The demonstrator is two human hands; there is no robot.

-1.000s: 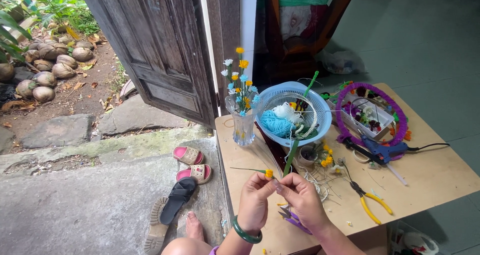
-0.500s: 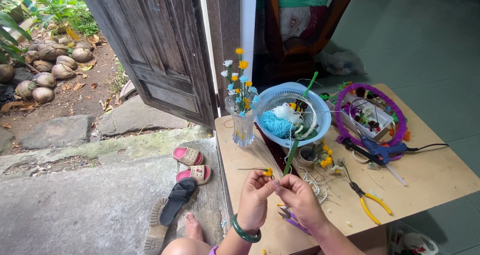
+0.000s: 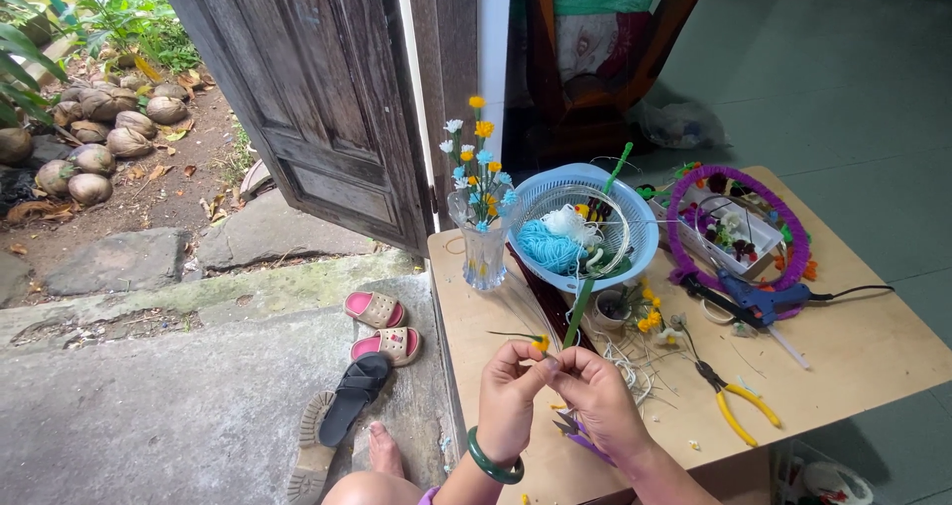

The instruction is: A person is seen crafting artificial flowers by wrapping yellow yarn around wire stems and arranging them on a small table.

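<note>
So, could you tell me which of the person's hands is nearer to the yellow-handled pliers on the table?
The right hand. It sits just left of the yellow-handled pliers, with bare table between them. The left hand is farther off, on the other side of the right hand.

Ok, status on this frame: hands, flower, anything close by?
Left hand and right hand pinch one small yellow flower on a thin stem. Held above the table. Green stick and scissors lie close.
</note>
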